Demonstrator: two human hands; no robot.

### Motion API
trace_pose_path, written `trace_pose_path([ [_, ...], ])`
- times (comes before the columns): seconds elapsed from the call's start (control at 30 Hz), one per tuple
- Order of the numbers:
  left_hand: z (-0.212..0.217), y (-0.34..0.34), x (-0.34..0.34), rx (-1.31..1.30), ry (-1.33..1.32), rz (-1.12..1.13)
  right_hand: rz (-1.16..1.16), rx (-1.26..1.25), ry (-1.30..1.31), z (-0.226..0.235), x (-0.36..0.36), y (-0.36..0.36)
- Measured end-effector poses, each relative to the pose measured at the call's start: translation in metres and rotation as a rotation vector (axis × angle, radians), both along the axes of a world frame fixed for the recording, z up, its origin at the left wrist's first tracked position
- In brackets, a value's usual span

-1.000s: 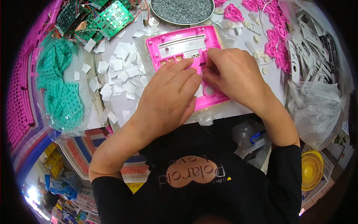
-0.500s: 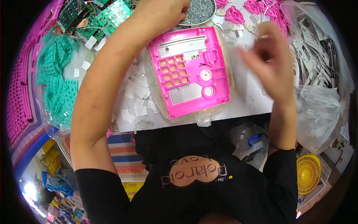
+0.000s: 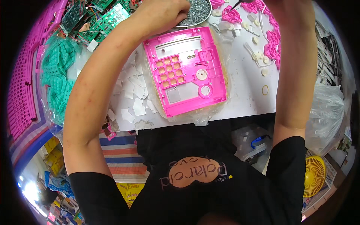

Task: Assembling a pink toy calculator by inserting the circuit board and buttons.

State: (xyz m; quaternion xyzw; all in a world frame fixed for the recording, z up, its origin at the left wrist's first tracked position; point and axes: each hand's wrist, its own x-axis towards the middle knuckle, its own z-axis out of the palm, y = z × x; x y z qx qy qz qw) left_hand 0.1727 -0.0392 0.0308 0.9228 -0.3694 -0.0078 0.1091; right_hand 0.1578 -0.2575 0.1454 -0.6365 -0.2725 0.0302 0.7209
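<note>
My left hand is at the near left rim of a round metal dish of small silver screws. Its fingers are curled and pressed together; whatever they may pinch is hidden. Below the dish lies a pink plastic panel with a grid of square openings, its ribbed inner side up, on a pad wrapped in clear plastic. My right hand is at the top right, its fingers cut off by the frame edge. Left of it, a thin dark pointed tool shows over the pink ring parts; its handle is out of view.
Green circuit boards and bagged teal rubber keypads lie at left. White paper pieces are strewn beside the panel. Small cream parts and a rubber band lie at right, near a clear bag and long white strips.
My right hand has gone up and away to the top edge, and the dark pointed tool has come into view. My left hand stays by the screw dish. The view has shifted slightly.
</note>
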Motion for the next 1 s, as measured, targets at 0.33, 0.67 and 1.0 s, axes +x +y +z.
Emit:
trace_pose_path([
  [0.33,-0.01,-0.002,0.017,0.062,-0.136,0.139,-0.182,0.097,0.134,0.0,-0.052,0.019],
  [0.67,0.025,0.017,-0.059,-0.34,-0.155,0.204,-0.015,0.148,0.046,-0.027,-0.072,0.001],
  [1.0,0.008,-0.002,-0.178,-0.718,0.071,0.081,0.408,0.281,0.145,-0.03,-0.116,0.001],
])
